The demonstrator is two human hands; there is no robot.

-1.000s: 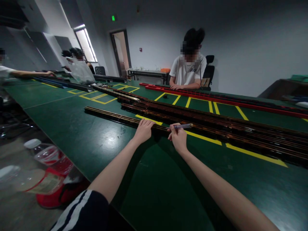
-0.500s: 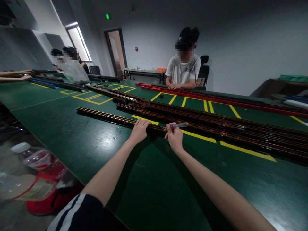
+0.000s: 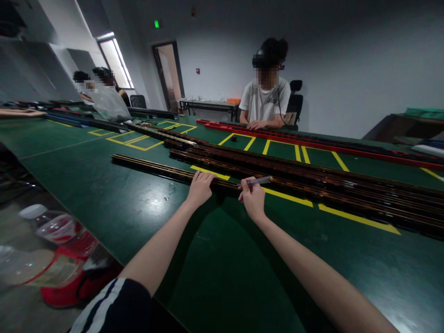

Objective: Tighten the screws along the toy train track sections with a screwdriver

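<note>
A long, dark, glossy strip with gold-toned edges [image 3: 152,165] lies on the green table. My left hand [image 3: 201,188] is closed over this strip, fingers across its top and the thumb side hidden. Close by on the right, my right hand [image 3: 253,201] pinches a slim, clear-barrelled pen [image 3: 259,181]. The pen's rear end points right, while its tip is at the strip's right part; whether it touches cannot be made out. Behind both hands, a bundle of similar dark strips [image 3: 294,173] runs toward the right edge.
Yellow tape [image 3: 357,218] marks the green table [image 3: 222,277]. Along the far side lies a red rail [image 3: 312,140], with a seated person [image 3: 265,101] behind it. A clear plastic bag [image 3: 109,102] stands at the far left. Bottles [image 3: 65,231] are beside the table's left edge, below.
Both my hands keep almost the same place and grip, and the view shifts slightly. At the far left, another person's hands have moved partly out of sight.
</note>
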